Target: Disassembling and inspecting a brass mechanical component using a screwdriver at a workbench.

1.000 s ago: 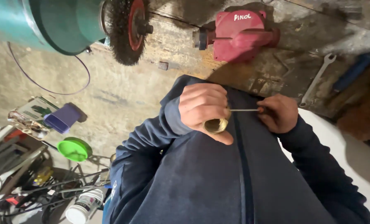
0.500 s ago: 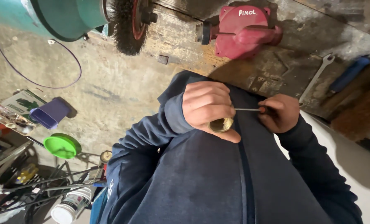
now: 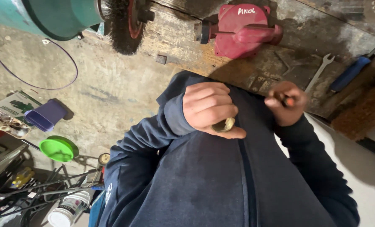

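One head-worn camera looks steeply down, close over the hands and workbench (image 3: 221, 63).

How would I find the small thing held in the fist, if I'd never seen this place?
Start at the red machine on the worn workbench, then drop down to the two hands in front of the dark blue jacket. The left hand is closed around a small brass fitting. It is the only yellow metal piece there.
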